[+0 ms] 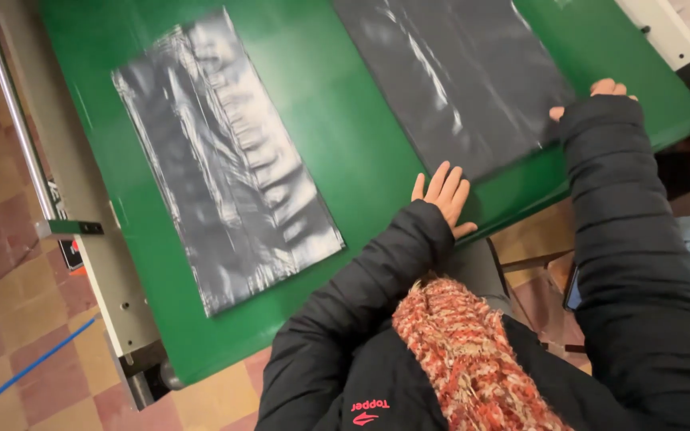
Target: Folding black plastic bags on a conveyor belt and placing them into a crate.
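Nearest, a knitted scarf [473, 359] in red and cream, bunched over the front of a dark padded jacket [337, 359]; both sleeves stretched forward toward a green belt [321, 120] that ran slantwise through the view; beyond the left cuff, the left hand [443, 197] — fingers spread wide, palm down, holding nothing — laid flat at the near corner of a dark plastic sheet [457, 80], touching its edge where sheet met belt; further right and a little farther off, the right hand [596, 96], mostly hidden behind its own sleeve, only fingertips showing at the sheet's right edge; whether pressed flat or pinching the plastic, impossible to tell; the sheet itself spread on the far right part of the belt, smooth, with a pale glare streak down its middle; well apart to the left, a second dark plastic sheet [225, 160] — wrinkled, shiny, lying lengthwise along the belt, untouched by either hand; along the belt's left side, a grey metal frame [89, 231] with a slim rail [13, 104] beside it; below and left, a tiled floor [1, 263] in red and tan, crossed by a blue line [29, 369]; at the far right corner, a pale machine housing [668, 32].
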